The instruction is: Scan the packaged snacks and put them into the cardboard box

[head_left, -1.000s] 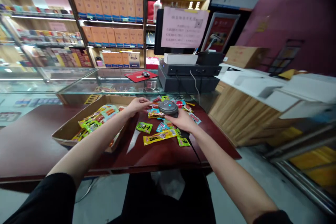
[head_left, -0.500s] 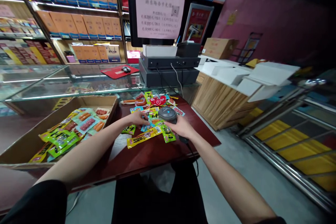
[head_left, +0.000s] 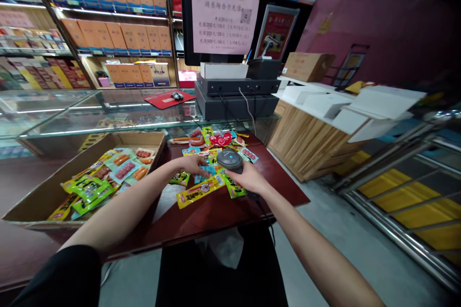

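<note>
the right hand [head_left: 248, 177] is clamped round the handle of a dark grey scanner [head_left: 229, 158], its small blue light showing on top; the scanner is held above the packets on the red-brown tabletop [head_left: 205, 220], and its black cable [head_left: 265, 213] hangs over the near edge. the left hand [head_left: 193, 164] is lowered among the packets, fingers bent, beside a blue packet [head_left: 203, 173]; from where i stand i cannot tell whether the fingers grip anything. a long yellow packet [head_left: 200, 193] lies aslant nearest the person, with a green packet [head_left: 236, 189] just beside its right end. a red packet [head_left: 221, 139] lies farther back in the loose heap. to the person's left, an open cardboard box [head_left: 151, 140] contains more packets, green ones uppermost at its near end. beyond, on the glass counter [head_left: 118, 112], a mouse [head_left: 176, 96] rests on a red mat [head_left: 158, 100].
</note>
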`<state>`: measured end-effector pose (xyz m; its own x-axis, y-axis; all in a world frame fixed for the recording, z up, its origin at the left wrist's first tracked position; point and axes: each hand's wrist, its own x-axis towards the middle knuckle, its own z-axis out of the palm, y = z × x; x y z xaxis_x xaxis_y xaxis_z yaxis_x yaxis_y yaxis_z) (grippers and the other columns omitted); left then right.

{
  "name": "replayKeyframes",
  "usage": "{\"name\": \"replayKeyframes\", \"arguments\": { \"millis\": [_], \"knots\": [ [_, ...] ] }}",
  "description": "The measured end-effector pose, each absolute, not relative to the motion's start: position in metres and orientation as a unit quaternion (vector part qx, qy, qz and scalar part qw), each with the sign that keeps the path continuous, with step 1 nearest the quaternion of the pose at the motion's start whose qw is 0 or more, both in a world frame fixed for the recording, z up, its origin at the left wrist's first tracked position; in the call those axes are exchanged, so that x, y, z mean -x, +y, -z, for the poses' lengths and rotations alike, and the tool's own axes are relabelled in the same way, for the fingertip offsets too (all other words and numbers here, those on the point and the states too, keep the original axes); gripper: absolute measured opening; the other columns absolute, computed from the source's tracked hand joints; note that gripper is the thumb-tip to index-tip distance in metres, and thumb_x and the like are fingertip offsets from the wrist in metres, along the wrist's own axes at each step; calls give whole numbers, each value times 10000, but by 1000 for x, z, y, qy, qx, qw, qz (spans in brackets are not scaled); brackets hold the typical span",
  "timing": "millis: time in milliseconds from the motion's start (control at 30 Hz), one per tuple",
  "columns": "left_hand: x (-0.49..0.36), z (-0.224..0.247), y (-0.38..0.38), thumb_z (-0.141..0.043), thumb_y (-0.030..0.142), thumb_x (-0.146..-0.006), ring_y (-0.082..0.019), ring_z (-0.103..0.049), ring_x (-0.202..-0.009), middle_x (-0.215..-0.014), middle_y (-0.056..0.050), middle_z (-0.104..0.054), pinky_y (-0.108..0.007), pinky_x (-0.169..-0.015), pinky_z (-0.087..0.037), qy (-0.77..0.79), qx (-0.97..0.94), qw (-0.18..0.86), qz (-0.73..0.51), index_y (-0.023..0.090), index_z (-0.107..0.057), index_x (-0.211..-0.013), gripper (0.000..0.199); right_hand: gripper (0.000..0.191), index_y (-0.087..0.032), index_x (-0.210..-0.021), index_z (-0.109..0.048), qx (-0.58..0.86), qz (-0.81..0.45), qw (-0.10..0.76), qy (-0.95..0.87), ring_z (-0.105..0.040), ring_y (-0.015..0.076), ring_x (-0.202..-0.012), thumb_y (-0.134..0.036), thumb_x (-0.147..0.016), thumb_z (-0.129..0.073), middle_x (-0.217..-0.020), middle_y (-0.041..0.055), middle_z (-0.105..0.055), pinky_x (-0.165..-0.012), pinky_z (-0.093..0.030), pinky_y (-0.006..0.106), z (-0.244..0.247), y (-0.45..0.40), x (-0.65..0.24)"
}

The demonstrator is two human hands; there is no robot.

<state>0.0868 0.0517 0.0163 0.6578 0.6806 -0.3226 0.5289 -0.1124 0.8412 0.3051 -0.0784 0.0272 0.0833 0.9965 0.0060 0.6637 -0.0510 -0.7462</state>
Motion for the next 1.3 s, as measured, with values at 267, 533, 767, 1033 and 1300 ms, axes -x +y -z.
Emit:
{"name": "replayKeyframes", "arguments": {
  "millis": [267, 533, 767, 1033, 1300],
  "knots": [
    [-63, -41, 72, -877, 239, -483, -159, -666, -698, -820, -53, -725, -278, -693, -538, 394, -553, 696, -234, 139, -689, -854, 428, 372, -184, -1016, -685, 650, -218, 326, -651, -677, 223, -735, -457, -763, -668, -760, 54, -710, -637, -491, 291, -42, -77, -302],
    [-59, -44, 80, -876, 255, -545, -137, -671, -643, -805, -66, -727, -215, -568, -534, 446, -496, 679, -306, 126, -671, -866, 403, 386, -164, -1038, -699, 616, -226, 334, -677, -675, 235, -834, -427, -757, -673, -895, 78, -733, -701, -496, 305, -58, -76, -284],
    [-62, -50, 73, -851, 141, -582, -169, -696, -701, -755, -26, -694, -309, -671, -595, 422, -470, 689, -356, 134, -547, -772, 358, 343, -168, -970, -715, 633, -205, 315, -677, -671, 231, -754, -427, -749, -671, -725, 57, -708, -659, -487, 298, -68, -71, -270],
    [-58, -48, 75, -862, 76, -532, -177, -693, -725, -757, -38, -691, -339, -689, -596, 421, -473, 687, -356, 144, -508, -753, 423, 331, -155, -966, -708, 638, -205, 312, -674, -635, 188, -626, -411, -765, -646, -673, 38, -695, -601, -462, 279, -68, -63, -269],
    [-57, -46, 76, -845, 65, -533, -189, -695, -766, -777, -31, -688, -337, -691, -603, 404, -487, 697, -336, 146, -519, -748, 399, 318, -164, -941, -716, 641, -197, 321, -669, -631, 184, -627, -410, -745, -668, -694, 43, -694, -585, -452, 273, -69, -64, -268]
  ]
}}
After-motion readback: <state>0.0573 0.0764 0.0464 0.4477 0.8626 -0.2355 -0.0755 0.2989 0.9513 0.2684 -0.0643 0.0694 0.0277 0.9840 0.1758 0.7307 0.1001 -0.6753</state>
